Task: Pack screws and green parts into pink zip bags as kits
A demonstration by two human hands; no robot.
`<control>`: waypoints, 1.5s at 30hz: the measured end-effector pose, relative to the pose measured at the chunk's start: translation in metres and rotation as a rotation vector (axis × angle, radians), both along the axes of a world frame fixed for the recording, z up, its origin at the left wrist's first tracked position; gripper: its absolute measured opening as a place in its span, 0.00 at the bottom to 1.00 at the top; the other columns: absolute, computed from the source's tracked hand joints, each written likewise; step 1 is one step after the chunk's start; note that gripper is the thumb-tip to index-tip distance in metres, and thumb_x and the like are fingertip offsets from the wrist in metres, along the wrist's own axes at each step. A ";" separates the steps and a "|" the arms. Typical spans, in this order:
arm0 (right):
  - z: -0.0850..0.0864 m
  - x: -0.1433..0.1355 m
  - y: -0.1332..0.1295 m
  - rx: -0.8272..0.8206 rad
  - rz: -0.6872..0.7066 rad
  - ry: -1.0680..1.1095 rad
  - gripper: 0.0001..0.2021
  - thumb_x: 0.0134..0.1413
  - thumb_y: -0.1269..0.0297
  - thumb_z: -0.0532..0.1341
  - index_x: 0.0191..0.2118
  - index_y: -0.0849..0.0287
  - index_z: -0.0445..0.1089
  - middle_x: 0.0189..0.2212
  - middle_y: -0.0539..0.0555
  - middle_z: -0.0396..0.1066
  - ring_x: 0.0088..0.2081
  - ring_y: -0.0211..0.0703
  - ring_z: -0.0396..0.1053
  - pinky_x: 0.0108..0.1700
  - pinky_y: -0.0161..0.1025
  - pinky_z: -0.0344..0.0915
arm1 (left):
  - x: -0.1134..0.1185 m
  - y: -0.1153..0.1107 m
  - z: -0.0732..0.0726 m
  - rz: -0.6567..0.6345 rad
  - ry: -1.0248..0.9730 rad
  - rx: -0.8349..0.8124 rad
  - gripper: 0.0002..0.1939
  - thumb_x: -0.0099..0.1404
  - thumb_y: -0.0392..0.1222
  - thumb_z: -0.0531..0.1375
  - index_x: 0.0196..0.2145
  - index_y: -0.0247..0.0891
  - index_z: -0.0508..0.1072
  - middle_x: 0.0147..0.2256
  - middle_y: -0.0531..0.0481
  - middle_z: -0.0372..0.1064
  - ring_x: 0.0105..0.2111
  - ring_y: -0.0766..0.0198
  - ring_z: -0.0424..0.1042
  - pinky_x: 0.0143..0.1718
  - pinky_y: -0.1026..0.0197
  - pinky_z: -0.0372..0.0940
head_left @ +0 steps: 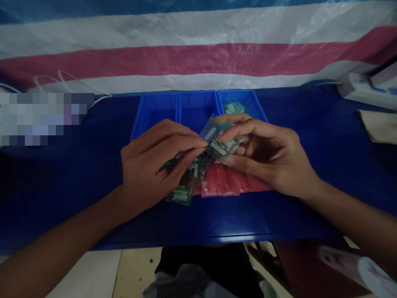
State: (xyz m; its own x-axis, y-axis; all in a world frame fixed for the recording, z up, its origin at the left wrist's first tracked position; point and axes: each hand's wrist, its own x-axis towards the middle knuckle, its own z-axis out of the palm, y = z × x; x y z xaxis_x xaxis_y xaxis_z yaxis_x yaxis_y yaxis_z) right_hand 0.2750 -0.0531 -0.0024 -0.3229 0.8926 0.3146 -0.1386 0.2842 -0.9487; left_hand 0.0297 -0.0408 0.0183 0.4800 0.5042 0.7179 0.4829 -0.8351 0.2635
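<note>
Small pale pieces show inside a clear plastic bag (pixel 219 142), which my right hand (pixel 263 153) holds between thumb and fingers. My left hand (pixel 158 161) pinches at the bag's left edge, fingertips pressed together. Under and beside my left hand lie other clear bags with green and white pieces (pixel 180 193), partly hidden by the hand. Red plastic bags (pixel 228 182) lie flat on the blue table below both hands. Behind the hands, three blue trays stand side by side; the right tray (pixel 259 108) contains greenish packets (pixel 235 107).
The blue table (pixel 217 223) ends at a near edge above my lap. A white power strip (pixel 369 91) and a beige sheet (pixel 380 126) are at the right. White cable (pixel 77 80) loops at the back left, near a blurred-out object. Striped sheeting (pixel 186 60) hangs behind.
</note>
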 end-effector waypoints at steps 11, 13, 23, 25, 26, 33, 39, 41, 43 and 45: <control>0.006 0.000 -0.009 0.364 -0.176 -0.345 0.08 0.68 0.63 0.72 0.50 0.47 0.80 0.47 0.53 0.82 0.49 0.52 0.80 0.51 0.53 0.83 | 0.003 -0.005 0.000 0.019 -0.050 -0.131 0.06 0.76 0.40 0.70 0.42 0.52 0.86 0.43 0.57 0.87 0.39 0.59 0.87 0.41 0.56 0.85; 0.009 0.002 -0.007 0.382 -0.199 -0.377 0.03 0.68 0.64 0.72 0.44 0.47 0.79 0.43 0.52 0.82 0.44 0.50 0.80 0.45 0.50 0.82 | 0.003 -0.004 -0.003 0.021 -0.144 -0.198 0.03 0.73 0.42 0.73 0.40 0.51 0.87 0.39 0.58 0.86 0.35 0.59 0.87 0.37 0.57 0.84; 0.016 0.004 -0.004 0.237 -0.193 -0.180 0.12 0.63 0.70 0.75 0.31 0.52 0.75 0.33 0.48 0.78 0.32 0.41 0.76 0.33 0.42 0.76 | -0.006 0.008 -0.017 -0.024 -0.076 0.041 0.33 0.75 0.33 0.68 0.70 0.63 0.72 0.61 0.59 0.80 0.48 0.56 0.86 0.40 0.56 0.87; 0.016 0.003 -0.004 0.099 -0.107 -0.123 0.12 0.63 0.65 0.76 0.30 0.53 0.76 0.28 0.46 0.76 0.25 0.37 0.72 0.27 0.39 0.73 | -0.007 0.011 -0.019 -0.008 -0.017 0.178 0.32 0.74 0.34 0.68 0.69 0.63 0.73 0.66 0.59 0.76 0.56 0.51 0.83 0.42 0.53 0.87; 0.016 0.003 -0.004 0.046 -0.069 -0.109 0.13 0.63 0.63 0.77 0.30 0.53 0.76 0.27 0.46 0.76 0.25 0.37 0.72 0.27 0.38 0.73 | -0.008 0.012 -0.020 -0.004 -0.019 0.214 0.30 0.75 0.36 0.67 0.67 0.64 0.75 0.65 0.59 0.76 0.56 0.51 0.83 0.40 0.52 0.88; 0.019 0.008 -0.005 0.292 -0.105 -0.351 0.15 0.72 0.61 0.69 0.29 0.51 0.76 0.40 0.53 0.81 0.44 0.48 0.81 0.49 0.50 0.82 | -0.012 0.010 -0.001 -0.056 0.113 0.230 0.15 0.73 0.34 0.68 0.52 0.52 0.85 0.51 0.54 0.85 0.50 0.51 0.84 0.50 0.46 0.84; 0.007 0.017 -0.001 0.987 -0.254 -0.628 0.12 0.70 0.70 0.68 0.55 0.52 0.81 0.62 0.61 0.77 0.55 0.54 0.81 0.52 0.50 0.84 | -0.003 0.006 -0.005 0.033 -0.264 -0.365 0.11 0.78 0.48 0.67 0.35 0.49 0.81 0.33 0.54 0.79 0.30 0.62 0.79 0.29 0.55 0.74; 0.002 0.015 -0.003 1.057 -0.353 -0.616 0.22 0.68 0.72 0.69 0.63 0.46 0.77 0.65 0.53 0.76 0.54 0.49 0.81 0.53 0.46 0.84 | -0.002 0.008 -0.006 -0.056 -0.358 -0.576 0.12 0.77 0.51 0.68 0.34 0.49 0.81 0.30 0.54 0.77 0.26 0.64 0.77 0.25 0.57 0.72; 0.002 0.010 -0.006 0.917 -0.357 -0.584 0.26 0.70 0.69 0.70 0.68 0.39 0.73 0.69 0.47 0.73 0.55 0.49 0.81 0.53 0.47 0.85 | -0.002 0.009 -0.004 -0.177 -0.377 -0.732 0.12 0.76 0.54 0.70 0.34 0.49 0.82 0.27 0.55 0.77 0.25 0.63 0.78 0.23 0.59 0.72; 0.007 0.005 -0.010 0.666 -0.316 -0.547 0.26 0.72 0.63 0.68 0.70 0.35 0.69 0.70 0.47 0.72 0.54 0.51 0.82 0.52 0.51 0.86 | 0.000 0.009 0.001 -0.257 -0.338 -0.820 0.12 0.74 0.54 0.72 0.33 0.48 0.82 0.25 0.56 0.78 0.22 0.62 0.79 0.20 0.61 0.72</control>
